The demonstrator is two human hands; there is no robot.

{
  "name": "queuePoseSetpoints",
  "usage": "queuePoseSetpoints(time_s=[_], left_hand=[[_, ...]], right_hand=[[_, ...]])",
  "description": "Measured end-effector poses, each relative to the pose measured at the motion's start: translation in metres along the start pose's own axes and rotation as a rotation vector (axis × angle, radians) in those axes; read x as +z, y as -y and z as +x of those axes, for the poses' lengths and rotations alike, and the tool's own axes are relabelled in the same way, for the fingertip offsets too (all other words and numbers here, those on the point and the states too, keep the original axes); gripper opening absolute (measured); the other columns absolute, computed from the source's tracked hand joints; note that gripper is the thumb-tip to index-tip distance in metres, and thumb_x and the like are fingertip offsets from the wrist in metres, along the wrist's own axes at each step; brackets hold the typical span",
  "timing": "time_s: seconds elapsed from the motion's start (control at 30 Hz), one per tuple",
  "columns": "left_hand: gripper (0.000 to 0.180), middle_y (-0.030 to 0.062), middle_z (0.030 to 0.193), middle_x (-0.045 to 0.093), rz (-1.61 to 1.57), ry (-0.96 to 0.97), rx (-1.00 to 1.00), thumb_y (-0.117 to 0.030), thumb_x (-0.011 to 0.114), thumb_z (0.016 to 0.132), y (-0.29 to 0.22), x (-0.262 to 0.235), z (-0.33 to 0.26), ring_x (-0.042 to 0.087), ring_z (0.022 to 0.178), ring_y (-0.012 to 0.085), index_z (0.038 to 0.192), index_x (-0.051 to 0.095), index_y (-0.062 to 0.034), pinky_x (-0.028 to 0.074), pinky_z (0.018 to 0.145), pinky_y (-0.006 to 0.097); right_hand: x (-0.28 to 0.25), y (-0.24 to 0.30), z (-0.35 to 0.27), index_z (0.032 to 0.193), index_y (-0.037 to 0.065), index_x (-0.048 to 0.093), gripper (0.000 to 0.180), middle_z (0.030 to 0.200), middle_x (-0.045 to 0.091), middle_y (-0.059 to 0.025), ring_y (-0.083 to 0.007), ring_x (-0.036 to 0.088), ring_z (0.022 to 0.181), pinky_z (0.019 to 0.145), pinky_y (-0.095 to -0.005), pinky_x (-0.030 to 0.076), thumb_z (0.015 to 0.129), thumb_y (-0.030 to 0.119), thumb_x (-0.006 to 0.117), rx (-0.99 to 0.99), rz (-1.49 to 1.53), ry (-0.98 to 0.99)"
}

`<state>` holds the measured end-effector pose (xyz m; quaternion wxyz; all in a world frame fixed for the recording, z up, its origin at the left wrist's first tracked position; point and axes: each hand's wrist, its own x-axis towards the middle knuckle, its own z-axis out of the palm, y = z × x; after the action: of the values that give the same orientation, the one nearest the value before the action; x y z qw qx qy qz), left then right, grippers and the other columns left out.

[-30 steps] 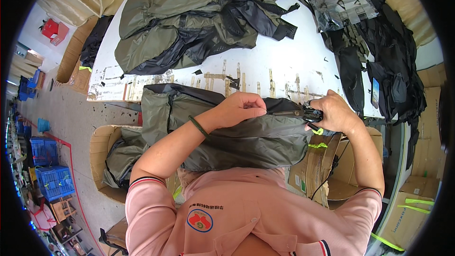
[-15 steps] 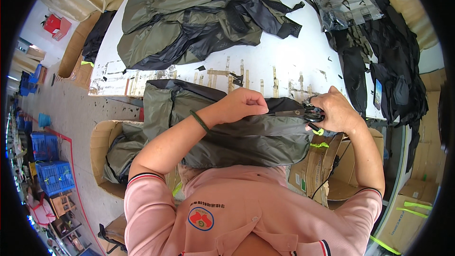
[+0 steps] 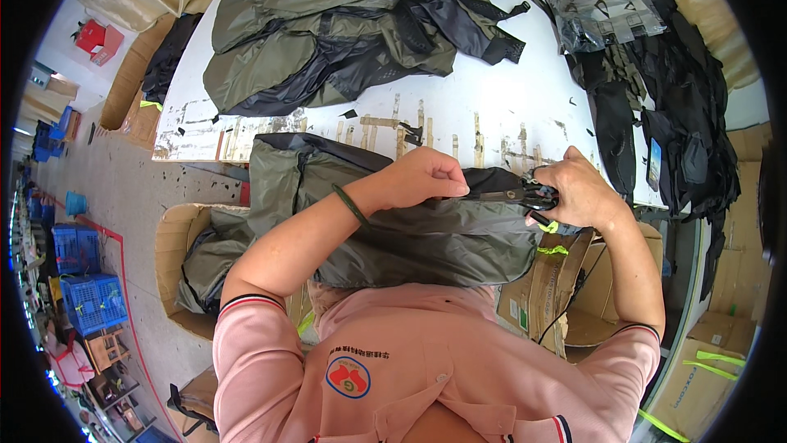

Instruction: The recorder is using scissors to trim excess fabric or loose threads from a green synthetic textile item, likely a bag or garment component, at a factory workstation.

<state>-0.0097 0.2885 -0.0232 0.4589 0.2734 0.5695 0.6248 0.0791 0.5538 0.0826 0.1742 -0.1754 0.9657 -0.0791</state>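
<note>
My left hand point(image 3: 424, 178) is closed, thumb and fingertips pinched at the edge of an olive-grey and black fabric piece point(image 3: 410, 238) lying across my lap and against the table edge. What exactly lies between the fingertips is too small to make out. My right hand point(image 3: 576, 190) is wrapped round the dark handles of a pair of scissors point(image 3: 510, 195). Their blades point left along the black edge of the fabric, towards my left fingertips. A bright yellow-green strip point(image 3: 549, 228) hangs just below the right hand.
Olive and black sewn pieces point(image 3: 328, 41) cover the far part of the white table point(image 3: 484, 107). Black straps and pieces point(image 3: 680, 107) are heaped at the right, with a clear plastic bag point(image 3: 607, 17) on them. Cardboard boxes point(image 3: 168, 254) stand on both sides below the table.
My left hand has shifted slightly up and to the right, its pinch still closed. The scissors have turned a little, their blades looking narrower. The fabric has barely moved.
</note>
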Motion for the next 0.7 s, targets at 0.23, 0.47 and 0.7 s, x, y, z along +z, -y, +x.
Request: queuePoseSetpoints(time_s=[0.23,0.47,0.7], left_hand=[[0.017,-0.0026,0.069,0.059,0.051,0.015,0.005,-0.018,0.069,0.087,0.003,0.0,0.002,0.049,0.064,0.0044,0.086,0.069,-0.0011,0.041,0.059,0.022],[0.018,-0.0018,0.07,0.06,0.057,0.029,-0.013,-0.02,0.068,0.088,0.002,-0.001,0.001,0.05,0.063,0.0049,0.087,0.069,-0.0016,0.042,0.058,0.022],[0.022,0.0027,0.079,0.065,0.084,-0.221,0.209,-0.023,0.06,0.094,-0.002,-0.01,-0.005,0.057,0.07,0.0111,0.091,0.067,-0.0016,0.047,0.065,0.026]], right_hand=[[0.002,-0.001,-0.001,0.067,0.009,0.058,0.041,0.062,0.06,-0.0097,-0.0311,0.057,0.064,0.076,-0.0356,0.036,0.062,0.041,0.083,-0.013,0.02,0.003],[0.0,0.007,0.005,0.07,0.009,0.062,0.035,0.063,0.062,-0.0115,-0.032,0.059,0.065,0.079,-0.0355,0.038,0.065,0.038,0.081,0.003,-0.001,0.048],[0.016,-0.002,0.005,0.074,0.006,0.063,0.028,0.067,0.063,-0.0145,-0.0339,0.059,0.068,0.084,-0.0363,0.04,0.066,0.028,0.08,0.025,0.004,0.068]])
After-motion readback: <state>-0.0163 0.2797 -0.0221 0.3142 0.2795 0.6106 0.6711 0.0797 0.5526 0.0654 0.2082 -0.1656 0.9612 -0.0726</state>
